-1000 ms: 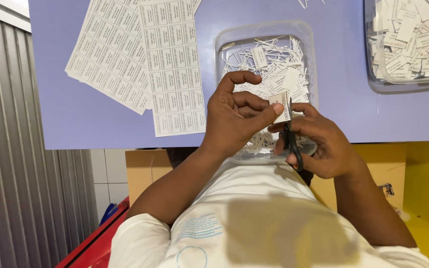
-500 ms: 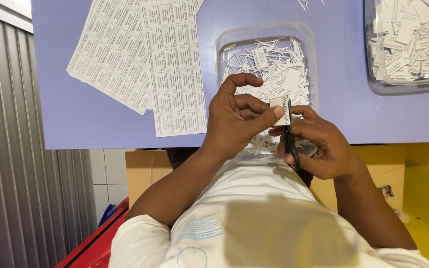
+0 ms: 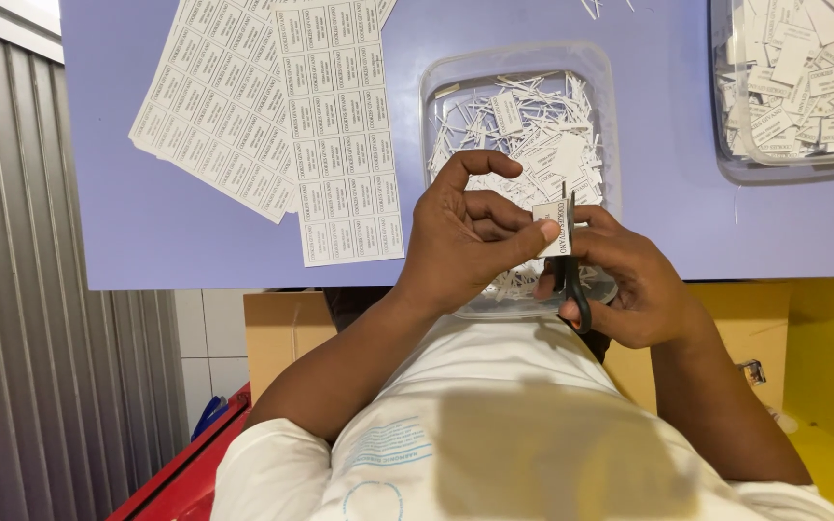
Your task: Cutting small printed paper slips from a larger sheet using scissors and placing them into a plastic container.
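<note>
Holding a small white label [image 3: 550,214] pinched at thumb and forefinger, the left hand [image 3: 470,236] is closed on it just above the near table edge. Right hand [image 3: 629,285], at 3 o'clock of the left and touching it: closed around the black handles of scissors [image 3: 569,253], blades upright against the label's right edge.

Judgement on the cut: best done with the label held flat and taut, blades kept along the printed border, left fingertips clear of the blades, and the work kept over the tray so trimmings fall in.

Clear plastic tray [image 3: 602,116], at 12 o'clock of the hands: full of thin white paper strips and offcuts.

Printed label sheets [image 3: 282,116], at 10 o'clock: several overlapping on the lilac table [image 3: 195,241], uncut.

Second clear container [image 3: 793,87], at 2 o'clock, far right: heaped with cut labels.

Change against the earlier pictures: slight. Hands, label and scissors sit in nearly the same pose over the tray; sheets and containers have not moved.
</note>
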